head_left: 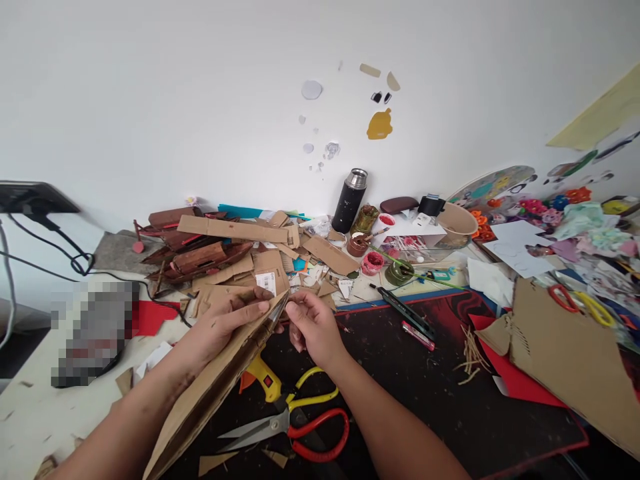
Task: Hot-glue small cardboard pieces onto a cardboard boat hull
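Note:
A long folded cardboard piece (pixel 200 407) with a hollow, narrow shape runs up from the bottom edge to a pointed tip. My left hand (pixel 237 317) is closed around its upper left side, thumb on the outer face. At the tip, my right hand (pixel 315 327) pinches the cardboard with thumb and fingers; what lies right between those fingers is partly hidden. Below both hands, scissors (pixel 280 423) with one red and one yellow handle lie spread on the dark mat. A yellow glue gun (pixel 265 377) lies partly behind the cardboard piece.
Brown model boats (pixel 200 257) and cardboard scraps (pixel 235 230) are heaped at the back left. Open paint pots (pixel 373 263) stand before a black thermos (pixel 350 200). A green box cutter (pixel 405 313) lies on the mat (pixel 400 393). A large cardboard sheet (pixel 565 353) is at right.

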`<state>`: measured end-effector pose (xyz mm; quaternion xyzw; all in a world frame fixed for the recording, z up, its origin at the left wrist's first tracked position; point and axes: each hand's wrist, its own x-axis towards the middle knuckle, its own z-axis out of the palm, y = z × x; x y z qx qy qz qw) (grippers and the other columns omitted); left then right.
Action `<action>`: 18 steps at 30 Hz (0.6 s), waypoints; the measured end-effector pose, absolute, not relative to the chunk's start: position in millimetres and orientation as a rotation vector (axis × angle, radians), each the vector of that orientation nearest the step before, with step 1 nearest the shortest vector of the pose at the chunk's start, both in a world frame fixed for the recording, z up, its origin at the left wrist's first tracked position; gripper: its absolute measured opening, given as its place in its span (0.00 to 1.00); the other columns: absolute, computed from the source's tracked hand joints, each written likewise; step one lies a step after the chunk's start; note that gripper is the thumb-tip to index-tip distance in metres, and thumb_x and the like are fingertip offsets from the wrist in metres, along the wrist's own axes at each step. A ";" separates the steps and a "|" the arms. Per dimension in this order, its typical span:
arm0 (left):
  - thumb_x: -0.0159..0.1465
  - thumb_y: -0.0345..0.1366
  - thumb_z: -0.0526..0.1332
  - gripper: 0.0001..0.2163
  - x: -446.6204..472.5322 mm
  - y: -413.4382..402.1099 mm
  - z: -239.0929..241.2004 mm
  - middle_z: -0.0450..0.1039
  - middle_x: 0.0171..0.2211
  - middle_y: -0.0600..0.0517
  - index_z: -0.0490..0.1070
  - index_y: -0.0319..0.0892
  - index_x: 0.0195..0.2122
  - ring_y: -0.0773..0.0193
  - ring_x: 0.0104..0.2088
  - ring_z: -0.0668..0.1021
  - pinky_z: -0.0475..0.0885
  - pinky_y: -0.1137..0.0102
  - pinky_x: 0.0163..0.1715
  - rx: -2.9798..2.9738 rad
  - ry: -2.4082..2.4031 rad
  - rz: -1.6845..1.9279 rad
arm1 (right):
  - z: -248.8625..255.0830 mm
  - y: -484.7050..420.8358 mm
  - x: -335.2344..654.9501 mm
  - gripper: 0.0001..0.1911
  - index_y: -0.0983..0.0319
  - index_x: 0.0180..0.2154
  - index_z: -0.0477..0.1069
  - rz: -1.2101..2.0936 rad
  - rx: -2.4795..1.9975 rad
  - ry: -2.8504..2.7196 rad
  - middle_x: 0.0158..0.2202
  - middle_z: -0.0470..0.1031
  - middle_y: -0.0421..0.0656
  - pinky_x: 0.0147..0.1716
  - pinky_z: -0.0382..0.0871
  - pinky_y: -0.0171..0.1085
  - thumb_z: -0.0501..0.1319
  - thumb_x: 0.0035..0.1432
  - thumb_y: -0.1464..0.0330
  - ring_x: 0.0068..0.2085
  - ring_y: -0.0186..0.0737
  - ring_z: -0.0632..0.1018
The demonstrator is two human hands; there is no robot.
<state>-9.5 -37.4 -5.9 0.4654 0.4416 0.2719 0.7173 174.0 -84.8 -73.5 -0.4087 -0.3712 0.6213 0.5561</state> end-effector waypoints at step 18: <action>0.53 0.45 0.83 0.19 9.0 -48.0 -15.7 0.87 0.30 0.47 0.81 0.41 0.37 0.57 0.28 0.87 0.83 0.69 0.32 0.767 0.931 0.636 | -73.3 -83.9 171.6 0.27 0.58 0.34 0.69 1.444 -0.974 -0.885 0.17 0.65 0.28 0.12 0.58 0.28 0.71 0.58 0.43 0.15 0.28 0.62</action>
